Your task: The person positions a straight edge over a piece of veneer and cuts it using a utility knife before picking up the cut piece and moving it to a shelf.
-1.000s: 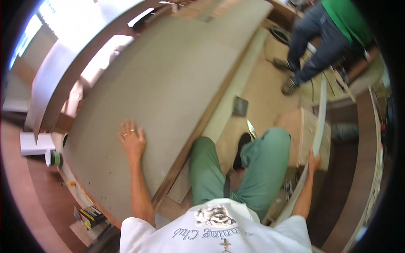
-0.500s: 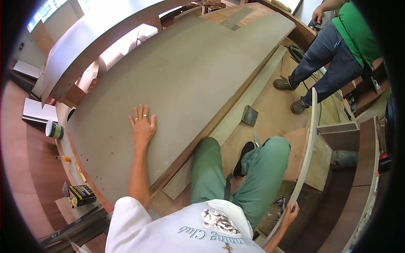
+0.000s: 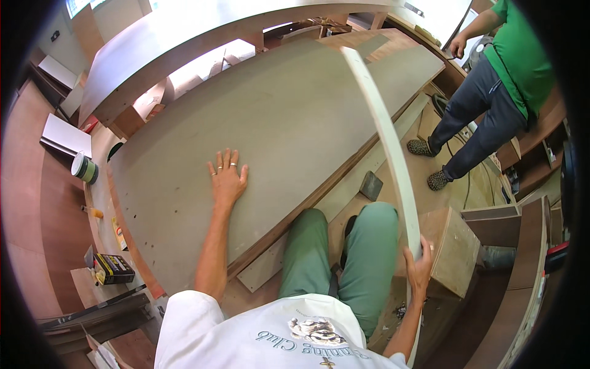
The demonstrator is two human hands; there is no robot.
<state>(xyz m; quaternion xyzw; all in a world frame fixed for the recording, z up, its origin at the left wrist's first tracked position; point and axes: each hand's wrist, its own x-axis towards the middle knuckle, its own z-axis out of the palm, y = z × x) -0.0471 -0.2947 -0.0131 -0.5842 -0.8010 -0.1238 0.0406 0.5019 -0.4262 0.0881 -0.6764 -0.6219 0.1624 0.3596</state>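
Note:
A large flat grey-beige panel (image 3: 289,117) lies slanting across the middle, with brown edges and a few dark specks near its left end. My left hand (image 3: 228,178) rests open on this panel, palm down and fingers spread. In my right hand (image 3: 418,264), beside my right knee, is a long pale wooden strip (image 3: 384,129), raised diagonally, its far end appearing over the panel's upper right part. Whether that end touches the panel, I cannot tell. Below the panel's front edge a small dark square block (image 3: 370,186) lies on a lighter board.
A co-worker in green (image 3: 491,104) stands at upper right near cables. A curved white-topped piece (image 3: 203,18) stands behind the panel. A paint can (image 3: 85,168) and black-yellow box (image 3: 114,269) sit at left. A plywood box (image 3: 448,246) and brown cabinets are at right.
My right hand has risen with the strip, whose far end has swung up and left over the panel. My left hand stays on the panel. The view has shifted.

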